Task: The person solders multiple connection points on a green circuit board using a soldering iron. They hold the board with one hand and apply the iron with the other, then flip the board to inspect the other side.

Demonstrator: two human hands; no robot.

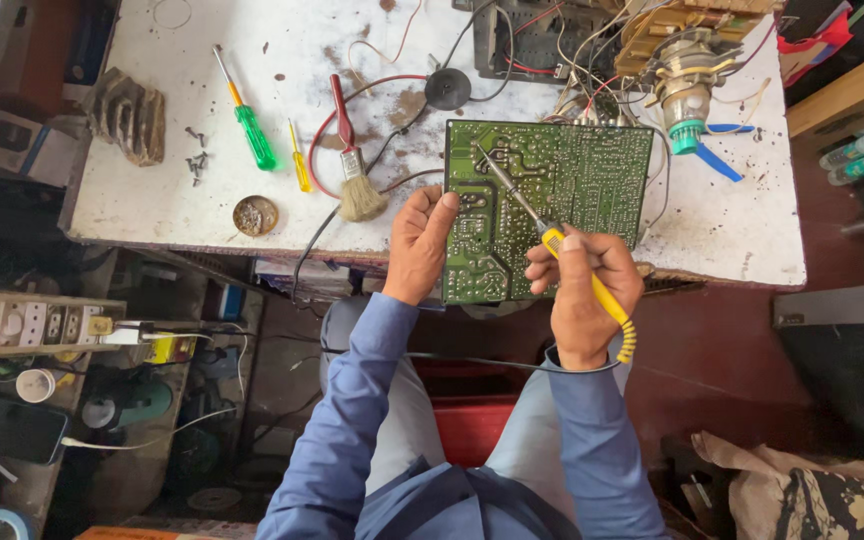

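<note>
A green circuit board (562, 185) lies solder side up at the near edge of a stained white bench (152, 190). My left hand (417, 245) grips the board's left edge, thumb on top. My right hand (582, 290) holds a yellow-handled soldering iron (552, 240) like a pen. Its metal tip rests on the board's upper left area.
A green screwdriver (250, 125), a small yellow screwdriver (299, 165), a red-handled brush (354, 170), loose screws (195, 160) and a round tin (255, 215) lie to the left. Wired parts (682, 70) sit at the back right. A power strip (37, 322) rests on a lower shelf.
</note>
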